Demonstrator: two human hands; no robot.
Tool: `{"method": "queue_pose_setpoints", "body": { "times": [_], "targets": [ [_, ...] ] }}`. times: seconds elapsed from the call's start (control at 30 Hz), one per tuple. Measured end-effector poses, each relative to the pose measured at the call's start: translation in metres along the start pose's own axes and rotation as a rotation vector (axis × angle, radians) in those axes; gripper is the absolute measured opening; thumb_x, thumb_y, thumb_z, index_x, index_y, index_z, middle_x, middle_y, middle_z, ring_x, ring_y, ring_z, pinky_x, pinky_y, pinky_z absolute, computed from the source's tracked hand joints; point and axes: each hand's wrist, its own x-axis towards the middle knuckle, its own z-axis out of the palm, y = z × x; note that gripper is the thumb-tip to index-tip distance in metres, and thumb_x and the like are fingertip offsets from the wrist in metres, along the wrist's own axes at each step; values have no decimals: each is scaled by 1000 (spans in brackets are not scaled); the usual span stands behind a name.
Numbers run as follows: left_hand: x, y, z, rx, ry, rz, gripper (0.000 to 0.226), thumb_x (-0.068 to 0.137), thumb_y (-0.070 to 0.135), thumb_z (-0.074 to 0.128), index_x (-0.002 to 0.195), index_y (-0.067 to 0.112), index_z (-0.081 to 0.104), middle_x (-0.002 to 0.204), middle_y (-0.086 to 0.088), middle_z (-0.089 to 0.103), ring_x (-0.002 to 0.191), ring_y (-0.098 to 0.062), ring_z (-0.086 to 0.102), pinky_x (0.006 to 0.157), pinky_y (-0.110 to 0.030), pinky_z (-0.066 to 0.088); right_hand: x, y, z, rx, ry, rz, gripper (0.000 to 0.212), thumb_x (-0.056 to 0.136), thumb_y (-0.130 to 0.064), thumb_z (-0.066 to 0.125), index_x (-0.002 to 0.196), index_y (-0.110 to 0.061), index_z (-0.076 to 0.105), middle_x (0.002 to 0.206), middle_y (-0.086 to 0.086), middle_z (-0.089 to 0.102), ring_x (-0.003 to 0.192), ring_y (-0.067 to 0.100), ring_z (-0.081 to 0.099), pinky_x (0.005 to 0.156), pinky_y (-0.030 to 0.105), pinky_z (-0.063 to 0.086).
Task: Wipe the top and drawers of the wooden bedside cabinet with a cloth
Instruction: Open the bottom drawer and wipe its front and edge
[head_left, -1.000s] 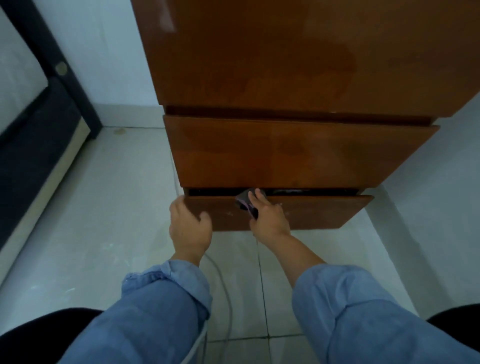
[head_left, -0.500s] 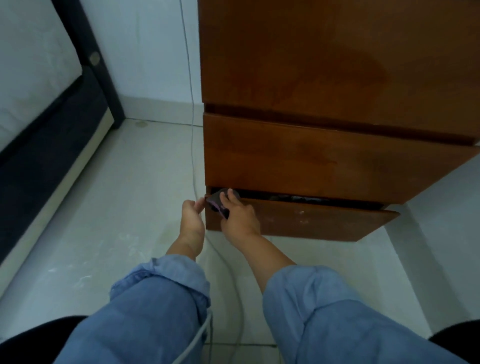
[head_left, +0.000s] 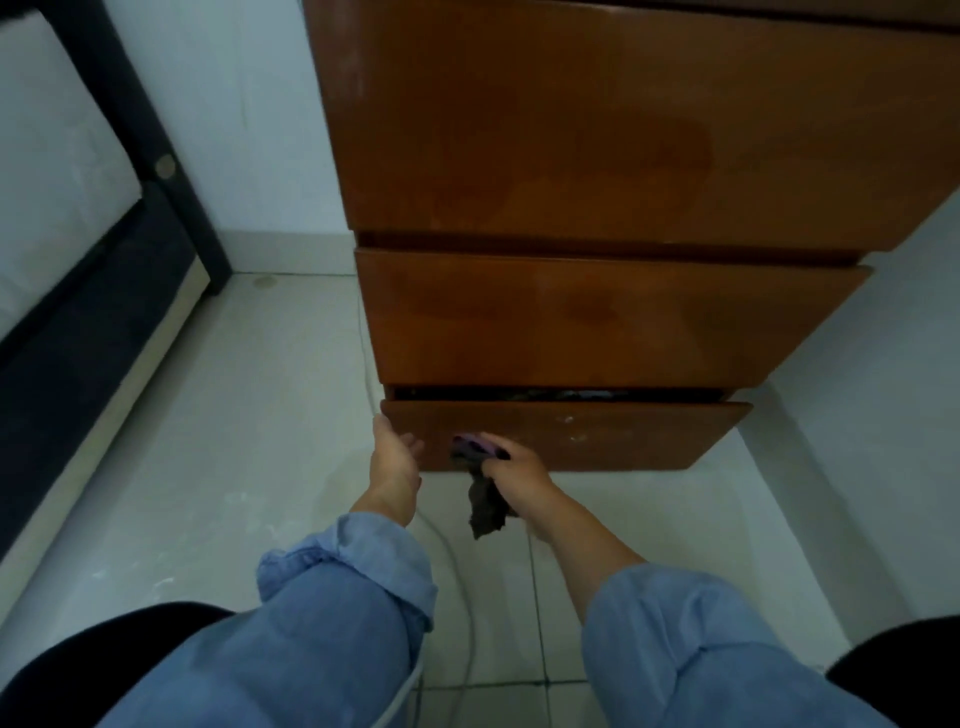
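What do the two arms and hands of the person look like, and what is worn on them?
Both arms wear light blue denim-like sleeves, rolled up into thick cuffs: the left sleeve near the wrist, the right sleeve higher. The left hand and right hand are bare; no gloves, rings or watch show.

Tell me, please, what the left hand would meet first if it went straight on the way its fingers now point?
Most likely the front of the bottom drawer, near its left end: the left hand lies open beside that corner, fingers towards the wood. Depth is unclear.
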Motion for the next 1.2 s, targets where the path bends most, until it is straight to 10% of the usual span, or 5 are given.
{"method": "queue_pose_setpoints", "body": {
  "times": [0.17, 0.33, 0.47, 0.93, 1.2],
  "targets": [
    [-16, -3, 45, -82, -58, -36, 71, 99, 56, 21, 154, 9, 20, 157, -9, 29, 144, -23, 29, 117, -40, 18, 1, 36, -83, 708, 347, 258, 33, 96, -9, 41, 127, -19, 51, 66, 11, 51, 54, 23, 47, 49, 35, 39],
    [0, -7, 71, -198, 36, -4, 76, 93, 66, 24, 152, 18, 26, 153, -6, 36, 137, -25, 38, 116, -41, 25, 8, 40, -154, 1207, 661, 206, 36, 98, -9, 41, 133, -15, 43, 123, 17, 59, 88, 29, 61, 74, 38, 56],
    [7, -10, 84, -255, 113, 79, 66, 94, 59, 35, 145, 16, 38, 135, -6, 51, 114, -25, 50, 107, -40, 39, 25, 40, -182, 1101, 664, 114, 52, 98, -4, 37, 142, -32, 37, 121, 10, 55, 74, 26, 57, 50, 33, 54],
    [4, -6, 99, -190, 273, 157, 29, 91, 14, 41, 62, 15, 38, 61, -5, 33, 55, -20, 32, 55, -28, 28, 67, 45, -202, 915, 586, 142, 52, 100, -8, 29, 147, -30, 27, 148, 11, 41, 130, 36, 46, 102, 49, 42],
    [6, -28, 100, 324, 307, 274, 58, 91, 21, 42, 147, 6, 38, 133, -19, 55, 116, -39, 53, 98, -35, 40, 53, 70, -206, 938, 593, 33, 47, 92, 2, 37, 127, -26, 50, 106, 7, 58, 89, 28, 60, 68, 37, 55]
  ]
}}
